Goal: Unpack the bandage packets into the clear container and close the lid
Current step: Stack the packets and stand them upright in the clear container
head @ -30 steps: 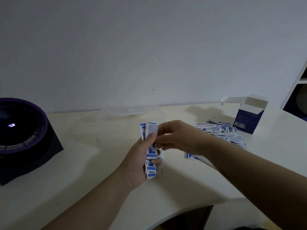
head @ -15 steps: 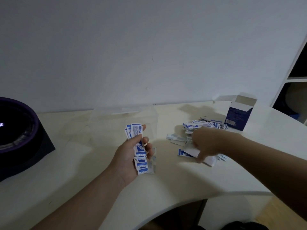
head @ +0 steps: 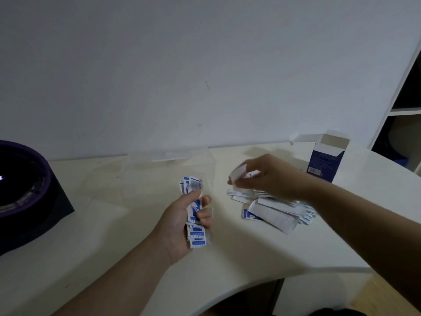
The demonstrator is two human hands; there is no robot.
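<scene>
My left hand (head: pixel 182 221) grips a stack of blue-and-white bandage packets (head: pixel 193 201) upright in front of the clear container (head: pixel 168 169), which stands open-topped on the table near the wall. My right hand (head: pixel 268 176) pinches a few white packets (head: pixel 238 175), lifted just above the loose pile of packets (head: pixel 271 212) lying on the table to the right. The raised packets are blurred. The open blue bandage box (head: pixel 325 159) stands behind the pile, its flaps up.
A dark round device with a purple rim (head: pixel 22 192) sits on the left of the cream table (head: pixel 114 236). The table's curved front edge runs at lower right. A white shelf unit (head: pixel 405 87) stands at far right, and a plain wall behind.
My right hand left the stack, reached down into the pile, and now rises leftward with a few packets pinched. My left hand keeps its stack almost still.
</scene>
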